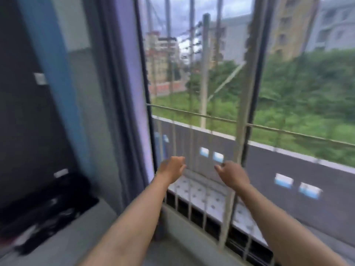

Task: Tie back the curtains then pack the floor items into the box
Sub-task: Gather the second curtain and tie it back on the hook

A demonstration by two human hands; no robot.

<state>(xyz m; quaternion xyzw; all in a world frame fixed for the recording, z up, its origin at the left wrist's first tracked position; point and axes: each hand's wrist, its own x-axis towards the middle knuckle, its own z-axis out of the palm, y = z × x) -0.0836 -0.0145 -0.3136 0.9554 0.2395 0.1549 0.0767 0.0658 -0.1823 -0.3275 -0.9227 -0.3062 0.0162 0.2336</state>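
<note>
Far left: dark bundle of items [48, 204] heaped on the floor [80, 233] against the dark wall, untouched. No box in view. Just right of that: grey-purple curtain [123, 112] hanging in a gathered column along the left edge of the window, loose, no tie visible on it. Then left hand [172, 167], raised before the window grille [201, 116], just beside the curtain's edge, apart from it; grip loosely curled, empty. Further right: right hand [230, 172], also loosely curled, empty, near a grille bar. Heavily blurred frame. Probably still the curtain step. Next: reaching left, bunching the cloth, finding a tieback.
</note>
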